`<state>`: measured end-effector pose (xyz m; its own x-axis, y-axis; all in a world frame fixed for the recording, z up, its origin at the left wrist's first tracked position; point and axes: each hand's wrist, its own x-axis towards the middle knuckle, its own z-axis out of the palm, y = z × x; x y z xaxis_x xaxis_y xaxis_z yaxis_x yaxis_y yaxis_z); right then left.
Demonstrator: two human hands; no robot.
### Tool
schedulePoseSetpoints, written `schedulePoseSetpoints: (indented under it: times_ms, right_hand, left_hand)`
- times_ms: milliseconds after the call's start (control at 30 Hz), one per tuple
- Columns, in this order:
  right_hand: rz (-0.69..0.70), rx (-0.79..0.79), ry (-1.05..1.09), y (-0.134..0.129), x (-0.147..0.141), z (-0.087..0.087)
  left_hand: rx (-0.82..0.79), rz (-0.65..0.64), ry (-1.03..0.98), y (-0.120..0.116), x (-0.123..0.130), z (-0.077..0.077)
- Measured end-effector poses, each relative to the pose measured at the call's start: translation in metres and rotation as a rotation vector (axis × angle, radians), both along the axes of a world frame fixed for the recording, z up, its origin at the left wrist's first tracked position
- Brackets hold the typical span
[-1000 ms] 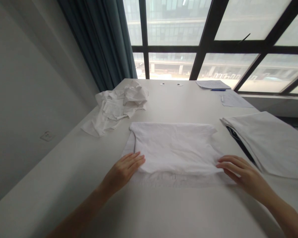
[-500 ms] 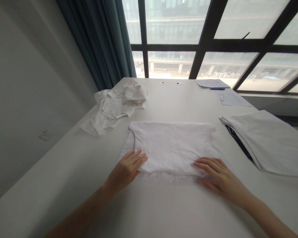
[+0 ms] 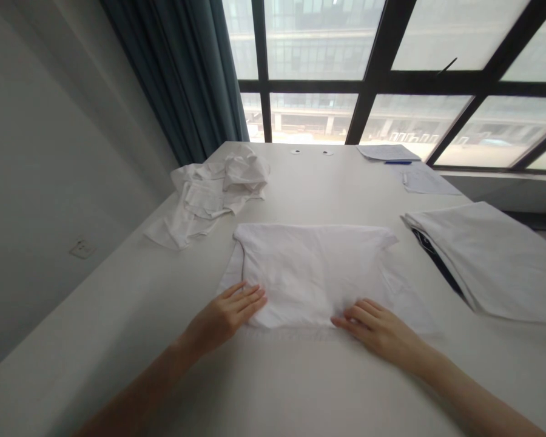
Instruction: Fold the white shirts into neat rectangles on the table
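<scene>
A white cloth garment [image 3: 309, 267] lies folded over on the white table in front of me, its top layer reaching almost to the near edge of the layer beneath. My left hand [image 3: 230, 309] rests on its left near corner, fingers stretched out and flat. On the near right part of the fabric sits my right hand [image 3: 373, 328], fingers slightly bent and touching the cloth near its front edge. Nothing shows pinched between the fingers of either hand. The cloth under both palms is hidden.
Crumpled white fabric [image 3: 209, 188] lies at the table's far left. To the right is a folded white cloth [image 3: 495, 261] with a black part showing along its edge. Papers [image 3: 386, 152], a blue pen [image 3: 398, 162] and two small white pieces [image 3: 328, 153] lie at the back.
My right hand has moved left along the near edge. The top layer's near edge has come closer to me, covering more of the lower layer. My left hand has shifted slightly.
</scene>
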<state>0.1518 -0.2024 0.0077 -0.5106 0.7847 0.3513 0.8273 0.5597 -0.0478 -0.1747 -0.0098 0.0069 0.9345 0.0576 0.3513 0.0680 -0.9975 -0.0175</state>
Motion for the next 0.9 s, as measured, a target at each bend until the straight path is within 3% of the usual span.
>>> schedulePoseSetpoints:
  times_ms: [100, 267, 433, 600, 767, 833, 900]
  right_hand:
    - [-0.016, -0.14, 0.104, -0.004, -0.001, 0.004]
    - [-0.042, -0.147, 0.232, 0.004, -0.011, 0.012]
    - [-0.202, -0.142, 0.169, 0.016, -0.019, -0.003]
    - [-0.32, -0.192, 0.006, 0.008, -0.017, -0.022]
    - [-0.329, -0.218, 0.053, -0.001, -0.005, -0.021]
    - [-0.483, -0.146, 0.112, -0.005, 0.009, -0.021]
    - [-0.729, -0.028, 0.146, -0.011, 0.028, -0.024]
  left_hand:
    - [-0.101, 0.004, 0.023, -0.003, 0.001, 0.0]
    - [-0.233, 0.042, -0.061, -0.014, 0.028, 0.006]
    - [-0.237, 0.068, 0.052, -0.032, 0.059, -0.002]
    - [-0.169, 0.07, 0.168, -0.034, 0.057, -0.012]
    - [-0.166, 0.047, 0.178, -0.032, 0.051, -0.015]
    - [-0.188, 0.077, 0.149, -0.031, 0.048, -0.015]
    - [-0.214, 0.174, 0.06, -0.027, 0.042, -0.016]
